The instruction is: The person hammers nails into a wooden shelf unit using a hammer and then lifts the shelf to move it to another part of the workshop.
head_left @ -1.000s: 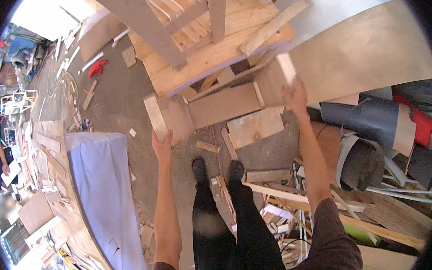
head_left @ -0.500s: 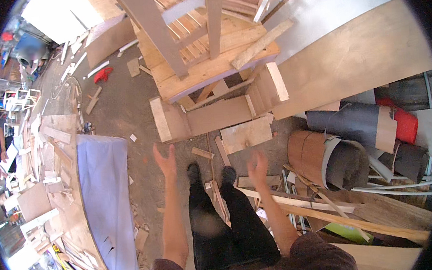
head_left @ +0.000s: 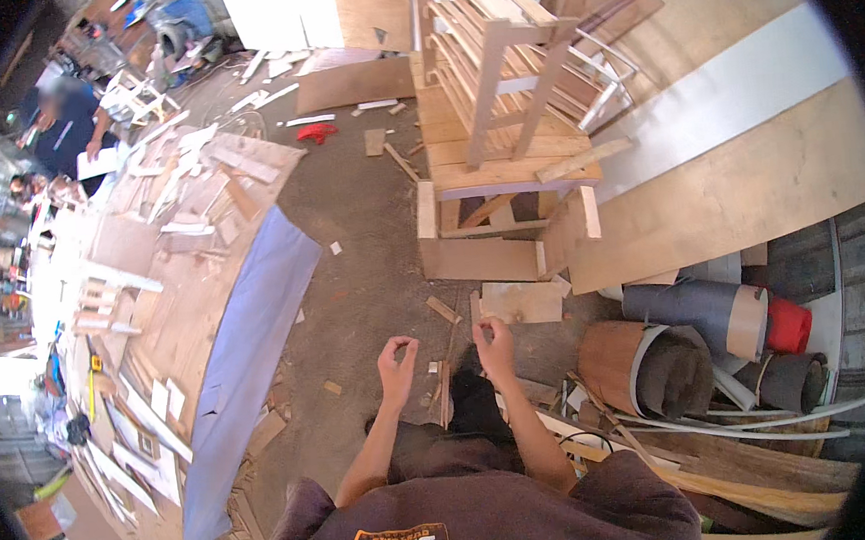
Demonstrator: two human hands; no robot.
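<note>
Both my hands hang in mid-air over the brown floor, and nothing shows in either. My left hand (head_left: 396, 369) has its fingers curled round toward the thumb in a ring shape. To its right, my right hand (head_left: 494, 352) is bent in much the same way, just in front of a light plywood board (head_left: 522, 303) lying on the floor. Neither hand visibly touches anything. Ahead and to the right stands a wooden bench-like frame (head_left: 482, 258), with a slatted wooden piece (head_left: 497, 90) on its top.
A long worktable on the left, draped with a blue-grey cloth (head_left: 248, 363), is littered with wood offcuts. Rolled sheets (head_left: 610, 368) and a red roll (head_left: 788, 325) lie at right. A large plywood panel (head_left: 709, 200) leans behind. Another person (head_left: 70, 130) works at far left.
My view has turned left and shows more of the worktable. My hands have drawn back and closer together, and their spread fingers have curled in.
</note>
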